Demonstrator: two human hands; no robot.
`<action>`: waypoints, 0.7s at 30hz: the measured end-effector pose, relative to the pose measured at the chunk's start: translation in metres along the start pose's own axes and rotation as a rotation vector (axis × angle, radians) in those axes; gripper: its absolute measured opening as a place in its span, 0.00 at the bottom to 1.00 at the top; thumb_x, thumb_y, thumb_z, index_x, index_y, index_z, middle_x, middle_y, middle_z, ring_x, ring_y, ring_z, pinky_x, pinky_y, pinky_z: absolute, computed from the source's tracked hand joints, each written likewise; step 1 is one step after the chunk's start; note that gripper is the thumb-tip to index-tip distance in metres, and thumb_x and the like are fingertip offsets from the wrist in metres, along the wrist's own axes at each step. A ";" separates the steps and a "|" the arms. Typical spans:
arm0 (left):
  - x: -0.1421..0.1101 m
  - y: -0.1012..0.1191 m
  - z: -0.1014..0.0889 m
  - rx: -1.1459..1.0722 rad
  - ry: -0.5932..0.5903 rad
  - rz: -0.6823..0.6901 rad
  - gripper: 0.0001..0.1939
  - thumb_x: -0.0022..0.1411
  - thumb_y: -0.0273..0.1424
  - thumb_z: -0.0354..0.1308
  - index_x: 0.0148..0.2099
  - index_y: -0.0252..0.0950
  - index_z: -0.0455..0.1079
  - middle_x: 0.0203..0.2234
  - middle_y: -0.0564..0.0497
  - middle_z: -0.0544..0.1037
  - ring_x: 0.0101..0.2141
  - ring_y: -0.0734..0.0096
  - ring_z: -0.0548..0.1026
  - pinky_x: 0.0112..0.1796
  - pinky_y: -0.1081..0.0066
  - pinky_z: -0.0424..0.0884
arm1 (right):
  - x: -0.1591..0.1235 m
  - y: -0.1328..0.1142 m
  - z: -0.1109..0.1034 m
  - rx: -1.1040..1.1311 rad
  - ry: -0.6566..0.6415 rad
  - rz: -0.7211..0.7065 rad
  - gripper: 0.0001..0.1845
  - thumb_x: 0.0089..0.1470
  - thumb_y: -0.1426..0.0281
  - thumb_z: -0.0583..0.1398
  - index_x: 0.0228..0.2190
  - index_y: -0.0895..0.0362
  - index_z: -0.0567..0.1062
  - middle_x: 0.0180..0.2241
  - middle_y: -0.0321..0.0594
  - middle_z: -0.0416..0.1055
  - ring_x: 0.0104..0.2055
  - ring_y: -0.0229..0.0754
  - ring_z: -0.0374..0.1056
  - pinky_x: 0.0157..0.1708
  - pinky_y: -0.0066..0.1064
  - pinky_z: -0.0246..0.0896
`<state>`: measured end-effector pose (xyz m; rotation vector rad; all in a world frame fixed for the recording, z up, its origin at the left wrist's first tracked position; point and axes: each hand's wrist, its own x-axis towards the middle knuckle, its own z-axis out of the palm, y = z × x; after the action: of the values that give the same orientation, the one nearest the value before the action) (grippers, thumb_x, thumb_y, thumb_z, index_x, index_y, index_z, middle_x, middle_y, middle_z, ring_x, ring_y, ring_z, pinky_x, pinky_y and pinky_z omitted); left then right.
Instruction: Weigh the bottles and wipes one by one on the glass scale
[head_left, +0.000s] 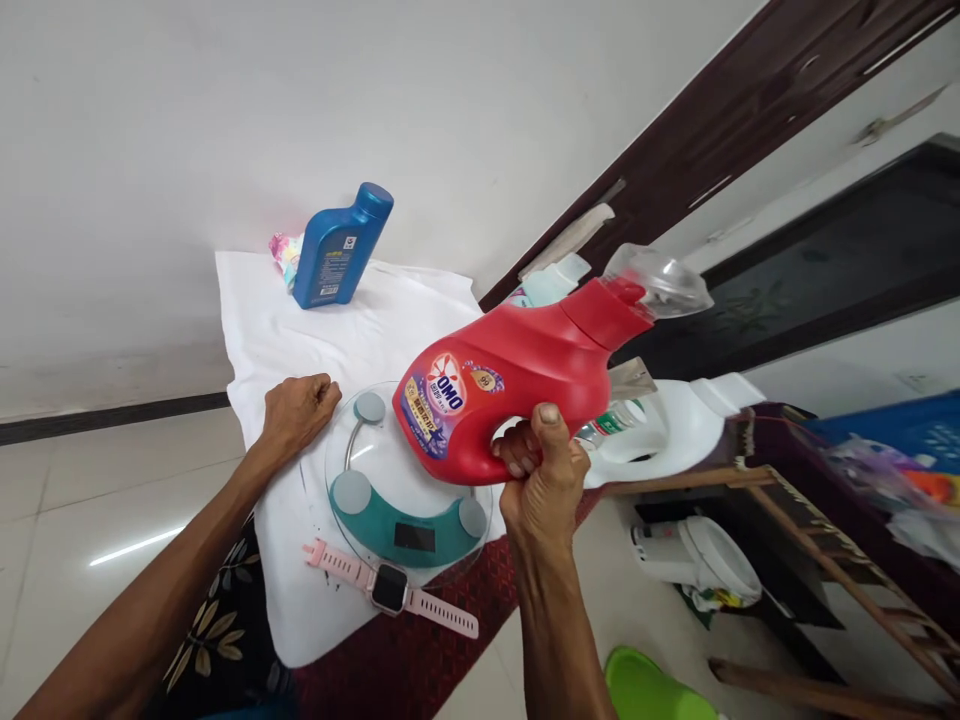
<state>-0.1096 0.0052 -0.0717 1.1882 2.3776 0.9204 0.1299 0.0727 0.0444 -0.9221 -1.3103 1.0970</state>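
My right hand (546, 465) grips the handle of a red OMO laundry detergent bottle (517, 360). The bottle is tilted above a round glass scale (409, 540), its clear cap (660, 280) pointing up to the right. On the white cloth (285, 600), left of the scale, my left hand (301, 405) rests as a closed fist with nothing visible in it. A pink-strapped smartwatch (390, 587) lies in front of the scale, its strap stretched out. The scale's display looks dark.
A blue bottle (334, 250) stands at the back beside a pink patterned packet (286, 255). Behind the red bottle are a white jug (675, 435) and a pale bottle (551, 283). A white bucket (720, 560) and a green basin (652, 690) are on the floor to the right.
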 end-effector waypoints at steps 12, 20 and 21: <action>-0.001 -0.001 0.000 -0.010 0.041 0.014 0.18 0.69 0.37 0.50 0.25 0.39 0.56 0.20 0.52 0.63 0.26 0.66 0.62 0.34 0.64 0.50 | -0.055 0.013 -0.003 0.026 0.126 0.037 0.32 0.44 0.52 0.77 0.18 0.51 0.62 0.16 0.24 0.51 0.19 0.31 0.46 0.18 0.29 0.48; -0.001 0.003 0.000 0.007 0.042 -0.008 0.19 0.68 0.39 0.50 0.25 0.39 0.57 0.20 0.52 0.63 0.27 0.66 0.62 0.33 0.64 0.51 | -0.065 0.024 -0.010 -0.028 0.047 -0.048 0.27 0.61 0.47 0.66 0.22 0.53 0.68 0.20 0.30 0.61 0.23 0.37 0.58 0.26 0.31 0.58; -0.002 0.003 -0.001 -0.011 0.042 -0.016 0.19 0.68 0.40 0.51 0.25 0.39 0.56 0.20 0.52 0.63 0.27 0.66 0.62 0.33 0.65 0.51 | -0.067 0.024 -0.015 -0.068 0.007 -0.070 0.25 0.62 0.47 0.64 0.26 0.53 0.72 0.23 0.33 0.66 0.26 0.39 0.62 0.29 0.33 0.62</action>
<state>-0.1075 0.0047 -0.0689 1.1550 2.4087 0.9611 0.1461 0.0155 0.0031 -0.9227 -1.3710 1.0002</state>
